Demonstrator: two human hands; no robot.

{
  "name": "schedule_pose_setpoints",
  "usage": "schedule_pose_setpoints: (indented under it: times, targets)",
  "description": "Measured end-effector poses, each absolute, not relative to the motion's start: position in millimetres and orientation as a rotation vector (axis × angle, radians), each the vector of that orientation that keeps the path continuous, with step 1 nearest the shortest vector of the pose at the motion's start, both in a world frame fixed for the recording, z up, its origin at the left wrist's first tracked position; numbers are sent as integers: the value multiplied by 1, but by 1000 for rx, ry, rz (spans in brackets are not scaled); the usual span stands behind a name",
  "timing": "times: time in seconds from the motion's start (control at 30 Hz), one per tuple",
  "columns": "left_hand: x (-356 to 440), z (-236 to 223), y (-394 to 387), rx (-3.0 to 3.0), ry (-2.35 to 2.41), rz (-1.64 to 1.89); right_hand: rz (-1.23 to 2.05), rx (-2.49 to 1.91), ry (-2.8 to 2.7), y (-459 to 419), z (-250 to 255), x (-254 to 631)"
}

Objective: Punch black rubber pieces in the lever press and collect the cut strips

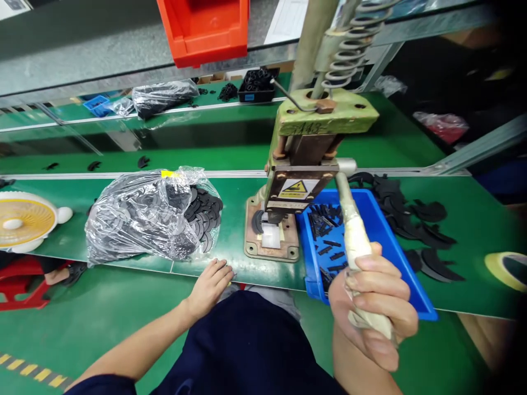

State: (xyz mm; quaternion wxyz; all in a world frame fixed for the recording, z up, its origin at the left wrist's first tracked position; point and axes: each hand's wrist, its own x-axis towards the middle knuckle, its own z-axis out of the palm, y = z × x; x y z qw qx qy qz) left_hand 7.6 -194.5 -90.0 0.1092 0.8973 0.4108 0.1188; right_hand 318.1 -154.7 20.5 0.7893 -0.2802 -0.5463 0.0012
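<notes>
Fingers (pixel 381 282) of right hand (pixel 373 312) curled closed around wrapped lever (pixel 356 236), those of left hand (pixel 209 288) loosely extended at green table's (pixel 234 219) edge

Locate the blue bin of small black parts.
Head view, right of centre: the blue bin sits on the green bench, between the press base and the loose black curved pieces, partly behind the right hand.

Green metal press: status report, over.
Right hand gripping cream-wrapped lever. Left hand open, at green bench edge. Curved black piece on brown metal base. Blue plastic bin close alongside.
</notes>
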Motion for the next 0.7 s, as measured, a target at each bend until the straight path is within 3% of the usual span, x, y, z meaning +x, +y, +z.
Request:
schedule_pose_setpoints:
  times: [0.13, 0.3, 0.43, 0.7]
  targets:
    - [2, -81, -190, 2428, 1125, 611, 62, -659, -1218, -160, 23, 319]
    - [28, -40, -147, 1708, 1498, 911, 67, -653, -1234, -160, 21, 321]
    - [67, -14, -95, 1168, 1377, 926, 60, -615, -1259, -159, 19, 324]
    - [127, -8, -32, 1016, 1355, 842, 92, -637, -1302, -164, 16, 329]
